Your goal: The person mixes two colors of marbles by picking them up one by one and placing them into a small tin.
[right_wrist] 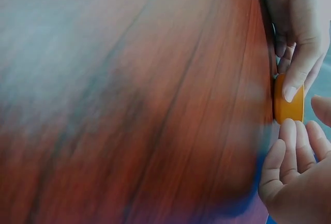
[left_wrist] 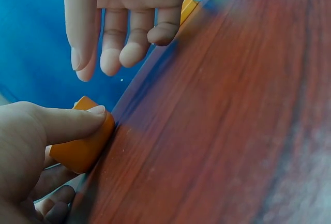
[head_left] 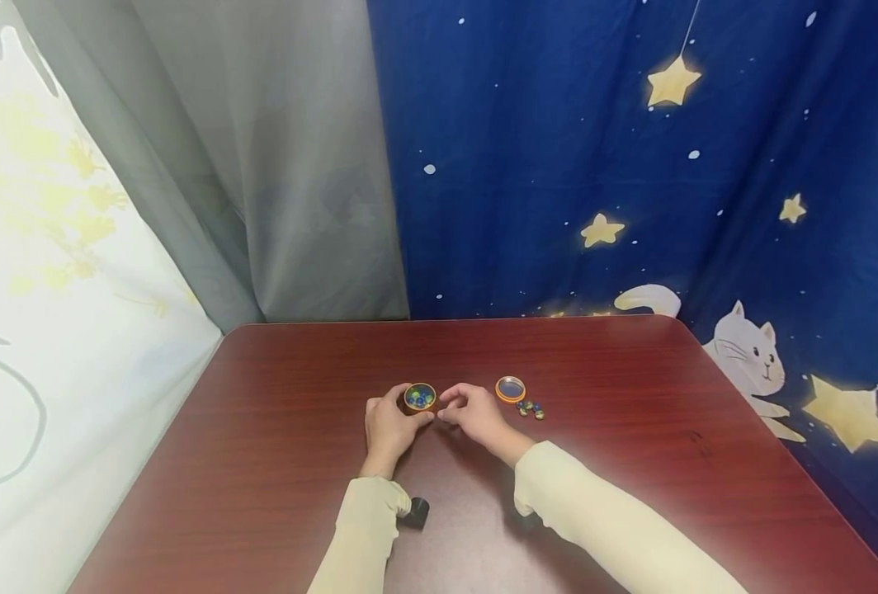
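Note:
A small round orange container point(head_left: 420, 388) stands on the table, with several blue and yellow-green glass marbles point(head_left: 420, 398) inside. My left hand point(head_left: 391, 425) grips it from the left, thumb along its near side, as the left wrist view shows on its orange wall point(left_wrist: 77, 154). Just to the right of the container is my right hand point(head_left: 478, 412). Its fingers are loosely bent, thumb apart from them, and nothing shows between them. In the right wrist view its fingertips point(right_wrist: 288, 127) are right at the container's edge point(right_wrist: 289, 107).
An orange-rimmed lid point(head_left: 511, 401) with a clear window lies beyond the right hand. Several loose marbles point(head_left: 531, 408) sit together just in front of it. A dark red wooden table point(head_left: 276, 462) bears everything, with a grey and blue curtain point(head_left: 498, 165) behind its far edge.

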`<action>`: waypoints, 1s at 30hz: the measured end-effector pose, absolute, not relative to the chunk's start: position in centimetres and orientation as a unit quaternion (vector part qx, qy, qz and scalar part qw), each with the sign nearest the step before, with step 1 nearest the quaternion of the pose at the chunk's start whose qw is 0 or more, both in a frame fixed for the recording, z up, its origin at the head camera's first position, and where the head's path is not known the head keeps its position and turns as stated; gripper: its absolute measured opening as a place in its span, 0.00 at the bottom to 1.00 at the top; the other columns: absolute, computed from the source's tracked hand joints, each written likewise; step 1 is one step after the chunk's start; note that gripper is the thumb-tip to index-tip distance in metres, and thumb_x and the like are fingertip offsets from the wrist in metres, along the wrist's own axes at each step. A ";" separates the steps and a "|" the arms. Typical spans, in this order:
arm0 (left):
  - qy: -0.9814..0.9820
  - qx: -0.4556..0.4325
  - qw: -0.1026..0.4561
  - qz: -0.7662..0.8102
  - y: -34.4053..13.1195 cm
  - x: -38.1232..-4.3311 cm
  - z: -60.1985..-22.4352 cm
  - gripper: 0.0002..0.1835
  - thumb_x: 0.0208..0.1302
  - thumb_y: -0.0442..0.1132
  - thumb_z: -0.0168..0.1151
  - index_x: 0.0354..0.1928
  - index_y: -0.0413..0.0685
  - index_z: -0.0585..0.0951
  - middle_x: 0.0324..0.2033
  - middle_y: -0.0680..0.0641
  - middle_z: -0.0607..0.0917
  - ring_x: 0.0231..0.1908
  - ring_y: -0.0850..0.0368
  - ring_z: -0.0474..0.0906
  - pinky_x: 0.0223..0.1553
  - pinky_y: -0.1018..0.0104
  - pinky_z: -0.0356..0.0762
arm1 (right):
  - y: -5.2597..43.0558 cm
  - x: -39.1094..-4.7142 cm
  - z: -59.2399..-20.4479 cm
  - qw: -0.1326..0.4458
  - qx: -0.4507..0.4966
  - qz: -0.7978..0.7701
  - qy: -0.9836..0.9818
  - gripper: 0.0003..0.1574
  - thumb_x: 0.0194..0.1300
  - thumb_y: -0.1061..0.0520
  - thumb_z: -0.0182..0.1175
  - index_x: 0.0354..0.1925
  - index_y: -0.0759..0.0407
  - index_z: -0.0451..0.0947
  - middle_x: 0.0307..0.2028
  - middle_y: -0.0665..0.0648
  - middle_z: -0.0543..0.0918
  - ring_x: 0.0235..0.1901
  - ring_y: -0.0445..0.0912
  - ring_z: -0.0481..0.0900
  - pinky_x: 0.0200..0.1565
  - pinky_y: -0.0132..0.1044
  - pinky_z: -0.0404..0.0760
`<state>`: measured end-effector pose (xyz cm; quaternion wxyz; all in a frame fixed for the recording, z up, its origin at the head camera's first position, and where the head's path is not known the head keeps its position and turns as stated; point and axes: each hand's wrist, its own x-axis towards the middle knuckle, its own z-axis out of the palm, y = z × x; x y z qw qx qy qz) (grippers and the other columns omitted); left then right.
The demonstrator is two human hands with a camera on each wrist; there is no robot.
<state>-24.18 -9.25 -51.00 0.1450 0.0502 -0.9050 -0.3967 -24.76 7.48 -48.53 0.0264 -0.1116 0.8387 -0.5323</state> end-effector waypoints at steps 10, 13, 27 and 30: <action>-0.907 0.056 0.137 -0.394 -9.2 -24.2 -50.9 0.36 0.41 0.47 0.82 0.56 0.46 0.81 0.41 0.43 0.85 0.49 0.44 0.70 0.49 0.49 0.68 | 8.6 -24.1 -48.3 0.038 -0.119 -0.544 0.830 0.16 0.55 0.66 0.69 0.43 0.67 0.80 0.23 0.53 0.81 0.25 0.54 0.84 0.27 0.40 0.81; -0.907 0.056 0.138 -0.394 -9.2 -24.2 -51.0 0.36 0.40 0.47 0.82 0.56 0.47 0.81 0.41 0.43 0.85 0.49 0.44 0.70 0.50 0.49 0.68 | 8.9 -23.8 -48.4 0.042 -0.114 -0.548 0.828 0.16 0.55 0.66 0.68 0.44 0.68 0.80 0.24 0.54 0.81 0.26 0.52 0.84 0.28 0.41 0.81; -0.906 0.059 0.140 -0.395 -9.1 -24.1 -51.0 0.36 0.40 0.47 0.82 0.55 0.47 0.81 0.41 0.43 0.84 0.49 0.44 0.70 0.49 0.50 0.68 | 10.3 -22.5 -48.1 0.043 -0.104 -0.535 0.837 0.17 0.54 0.65 0.69 0.43 0.66 0.80 0.27 0.53 0.80 0.26 0.49 0.84 0.28 0.37 0.79; -0.905 0.061 0.141 -0.397 -9.1 -24.1 -51.0 0.36 0.40 0.47 0.82 0.55 0.47 0.81 0.40 0.44 0.84 0.48 0.45 0.70 0.49 0.50 0.68 | 10.6 -22.3 -48.3 0.041 -0.104 -0.530 0.841 0.17 0.53 0.65 0.70 0.43 0.65 0.80 0.27 0.53 0.79 0.26 0.46 0.83 0.29 0.36 0.79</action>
